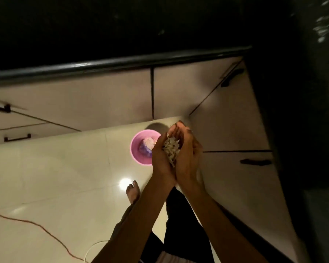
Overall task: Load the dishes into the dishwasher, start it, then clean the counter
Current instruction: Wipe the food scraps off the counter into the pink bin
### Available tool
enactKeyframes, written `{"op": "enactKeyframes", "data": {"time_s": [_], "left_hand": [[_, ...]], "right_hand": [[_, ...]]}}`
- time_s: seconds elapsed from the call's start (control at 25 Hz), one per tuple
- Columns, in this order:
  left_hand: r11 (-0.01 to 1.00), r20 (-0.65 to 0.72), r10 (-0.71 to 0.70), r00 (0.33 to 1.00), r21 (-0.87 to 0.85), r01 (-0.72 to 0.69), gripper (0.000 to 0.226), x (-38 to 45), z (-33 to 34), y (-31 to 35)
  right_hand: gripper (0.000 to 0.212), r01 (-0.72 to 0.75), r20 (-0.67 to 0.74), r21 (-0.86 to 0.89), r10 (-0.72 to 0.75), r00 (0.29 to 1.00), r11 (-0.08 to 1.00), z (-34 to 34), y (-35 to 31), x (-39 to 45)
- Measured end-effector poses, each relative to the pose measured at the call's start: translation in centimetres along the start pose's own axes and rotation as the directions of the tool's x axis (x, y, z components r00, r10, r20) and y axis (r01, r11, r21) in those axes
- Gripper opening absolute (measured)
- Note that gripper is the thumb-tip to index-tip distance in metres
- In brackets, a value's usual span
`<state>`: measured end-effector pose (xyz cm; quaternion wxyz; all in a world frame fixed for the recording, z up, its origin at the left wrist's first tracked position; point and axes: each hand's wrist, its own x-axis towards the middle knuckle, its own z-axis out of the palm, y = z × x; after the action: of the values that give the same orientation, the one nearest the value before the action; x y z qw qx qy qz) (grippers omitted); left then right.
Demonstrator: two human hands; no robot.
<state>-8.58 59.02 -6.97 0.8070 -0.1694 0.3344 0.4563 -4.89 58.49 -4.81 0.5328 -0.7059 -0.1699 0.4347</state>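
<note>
Looking down from the head camera, both hands are seen pressed side by side right of the frame's centre, cupped together around a clump of pale scraps (171, 150) that is held between the palms. The left hand (162, 158) is curled along the left side of the clump and the right hand (190, 154) along its right side, with the fingertips meeting at the top; what the scraps are cannot be told. Just left of the hands and partly hidden behind them, a pink bin (139, 147) is seen standing on the pale tiled floor (55, 177), with whitish and purple waste lying inside it. A bare foot (133, 192) is planted on the floor below the bin, beside a bright reflected light spot. Beige cabinet doors (106, 95) with dark handles are shown across the middle of the frame, under the dark counter edge (122, 61) that runs along the upper part. An orange cord (36, 224) is laid across the floor at the lower left.
</note>
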Motion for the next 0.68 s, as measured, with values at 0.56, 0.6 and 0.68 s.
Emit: {"op": "enactKeyframes", "data": {"time_s": [0.56, 0.6, 0.68], "left_hand": [[0.908, -0.341, 0.115, 0.933, 0.417, 0.04, 0.045, 21.9, -25.7, 4.7], [0.862, -0.37, 0.158, 0.916, 0.504, 0.055, 0.046, 24.6, -27.8, 5.1], [0.795, -0.464, 0.247, 0.851, 0.599, 0.095, 0.045, 29.0, -31.2, 6.1]], "right_hand": [[0.043, -0.439, -0.099, -0.081, 0.431, 0.897, 0.895, 8.0, 30.5, 11.6], [0.041, -0.429, -0.058, -0.152, 0.425, 0.903, 0.89, 8.6, 33.1, 13.4], [0.039, -0.383, -0.015, -0.366, 0.406, 0.914, 0.848, 9.4, 38.0, 16.9]]}}
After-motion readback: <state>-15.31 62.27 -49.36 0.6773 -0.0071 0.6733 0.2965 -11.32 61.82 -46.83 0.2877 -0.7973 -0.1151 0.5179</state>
